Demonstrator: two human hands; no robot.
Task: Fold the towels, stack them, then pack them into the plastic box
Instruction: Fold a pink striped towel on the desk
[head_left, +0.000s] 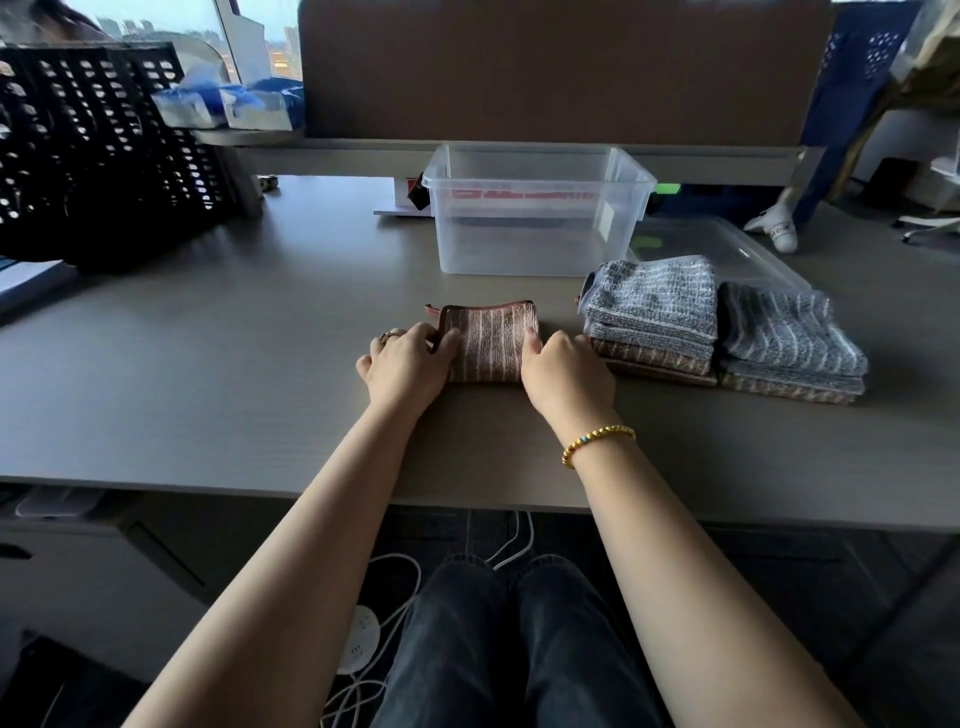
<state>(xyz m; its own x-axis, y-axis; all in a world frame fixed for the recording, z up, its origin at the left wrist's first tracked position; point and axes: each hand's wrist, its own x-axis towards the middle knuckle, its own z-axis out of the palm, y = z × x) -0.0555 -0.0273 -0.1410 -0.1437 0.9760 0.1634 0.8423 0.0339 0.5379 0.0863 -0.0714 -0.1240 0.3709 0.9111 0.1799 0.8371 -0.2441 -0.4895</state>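
Lying between both hands: towel (491, 343).

desk (218, 364): a matt grey-brown laminate with a faint wood grain is seen.
plastic box (537, 210): clear, smooth, slightly glossy plastic is shown.
lid (727, 244): the same clear plastic is seen, lying flat.
brown striped towel (491, 343): a rough, looped woven cloth with a stitched brown hem is shown.
grey striped towels (657, 306): ribbed, nubbly cloth is seen, matt throughout.
crate (98, 140): black perforated plastic with a dull sheen is shown.
bracelet (597, 441): shiny gold-coloured beads are seen.
partition (561, 67): a matt brown, felt-like panel is shown.
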